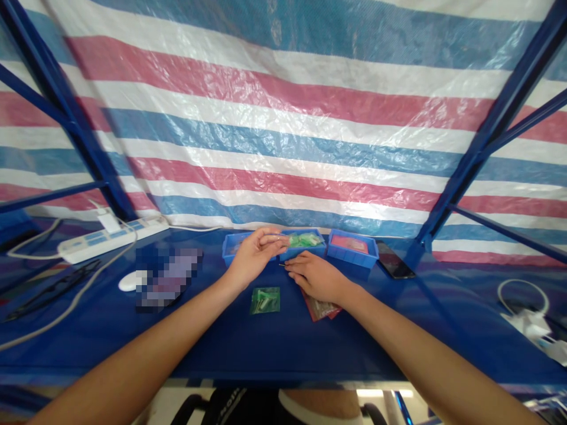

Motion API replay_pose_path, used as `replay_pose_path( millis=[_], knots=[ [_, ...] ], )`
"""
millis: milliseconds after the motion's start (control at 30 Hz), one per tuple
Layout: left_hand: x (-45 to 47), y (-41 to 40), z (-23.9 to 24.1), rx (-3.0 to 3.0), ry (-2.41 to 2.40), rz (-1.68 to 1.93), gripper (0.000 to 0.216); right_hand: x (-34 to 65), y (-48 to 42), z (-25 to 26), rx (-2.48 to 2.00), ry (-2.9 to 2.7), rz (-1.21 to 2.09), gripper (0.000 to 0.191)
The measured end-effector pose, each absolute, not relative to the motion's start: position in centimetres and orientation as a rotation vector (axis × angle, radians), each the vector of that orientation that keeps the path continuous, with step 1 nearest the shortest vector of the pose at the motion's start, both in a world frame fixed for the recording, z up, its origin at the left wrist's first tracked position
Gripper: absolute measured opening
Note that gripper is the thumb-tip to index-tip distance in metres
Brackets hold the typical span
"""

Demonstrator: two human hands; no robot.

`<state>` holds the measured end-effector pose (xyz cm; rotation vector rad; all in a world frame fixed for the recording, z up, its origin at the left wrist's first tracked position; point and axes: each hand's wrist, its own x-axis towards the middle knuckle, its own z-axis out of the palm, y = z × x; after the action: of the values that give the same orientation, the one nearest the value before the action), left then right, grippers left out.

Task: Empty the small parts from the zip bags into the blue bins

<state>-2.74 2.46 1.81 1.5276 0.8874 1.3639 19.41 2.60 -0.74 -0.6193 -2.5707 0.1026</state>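
My left hand [257, 254] reaches across the blue bins, its fingers and thumb drawn together. Its fingertips meet the edge of the small green-and-clear bags [305, 239] in the middle blue bin [301, 252]; whether they grip one is hidden. Low at the front of that bin, my right hand [315, 276] has its fingers closed, with a small thin metal piece [282, 265] showing at the fingertips. Under the right palm lie red-edged clear bags [322, 309] with brownish contents. A small clear bag [266, 300] holding green and metallic parts lies on the blue table between my forearms.
Left blue bin [229, 248] is partly behind my left hand. The right blue bin [354, 255] holds pink-red packets. Beside it lies a black phone [394, 260]. A power strip [113, 239], cables, a white mouse-like object [133, 281] and a blurred-out item [170, 280] occupy the left.
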Motion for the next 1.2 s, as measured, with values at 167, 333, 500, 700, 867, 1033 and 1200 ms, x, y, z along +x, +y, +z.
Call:
replay_pose_path(
  millis=[167,333,500,700,867,1033,1200],
  knots=[
    [-2.9,2.2,1.8,1.592,1.013,1.342,0.044,19.5,2.4,-0.2,-0.651,-2.574,0.077,0.029],
    [-2.7,1.6,2.4,1.607,0.986,1.353,0.060,20.4,1.7,0.3,-0.755,-2.559,0.050,0.028],
    [-2.5,0.8,2.9,1.777,1.062,1.375,0.053,21.0,1.3,0.7,-0.891,-2.172,0.340,0.020],
    [-2.4,-0.2,3.7,2.110,1.201,1.309,0.041,21.0,1.2,1.0,-0.715,-1.964,0.584,0.023],
    [-2.1,-0.2,3.6,2.183,1.167,1.338,0.034,21.0,2.0,0.0,-0.818,-2.138,0.523,0.031],
    [-3.0,0.6,3.7,2.256,1.273,1.367,0.031,20.9,2.6,-0.6,-0.826,-2.442,0.287,0.020],
    [-6.1,3.0,3.6,2.599,1.492,1.366,0.024,20.2,2.3,-0.6,-0.859,-2.521,0.076,0.023]
  ],
)
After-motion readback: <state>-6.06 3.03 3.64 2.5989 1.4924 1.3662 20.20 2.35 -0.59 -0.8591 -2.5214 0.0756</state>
